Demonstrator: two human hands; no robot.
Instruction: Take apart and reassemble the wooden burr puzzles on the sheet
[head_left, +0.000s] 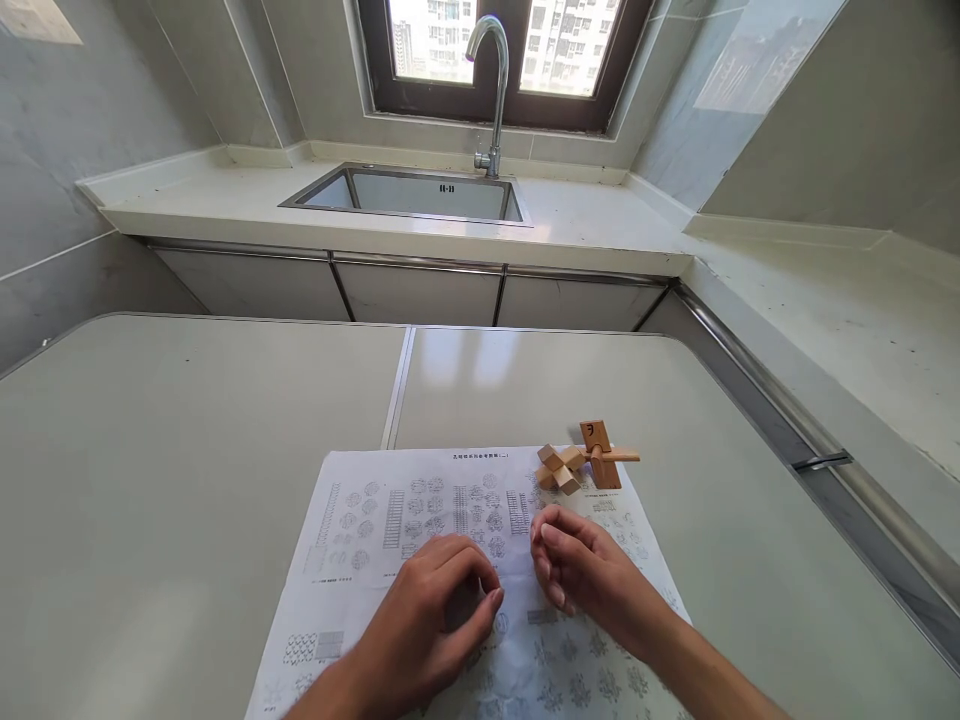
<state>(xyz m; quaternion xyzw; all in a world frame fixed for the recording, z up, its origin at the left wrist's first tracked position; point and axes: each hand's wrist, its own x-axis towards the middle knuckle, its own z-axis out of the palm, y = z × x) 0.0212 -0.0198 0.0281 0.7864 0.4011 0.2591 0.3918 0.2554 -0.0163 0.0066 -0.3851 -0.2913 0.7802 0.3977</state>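
A large white sheet printed with small diagrams lies on the table. My left hand rests over its lower middle, fingers curled, thumb and forefinger tips close together, with nothing visible between them. To its right, my right hand hovers over the sheet with loosely curled fingers; whether anything is inside is hidden. Just beyond my right hand, at the sheet's upper right, sits an interlocked puzzle of pale wooden blocks. Beside it on the right is a darker wooden piece with a flat plate and a round rod.
The pale table has a seam running away from me. Beyond it, a counter holds a sink with a curved tap under a window. Another counter runs along the right.
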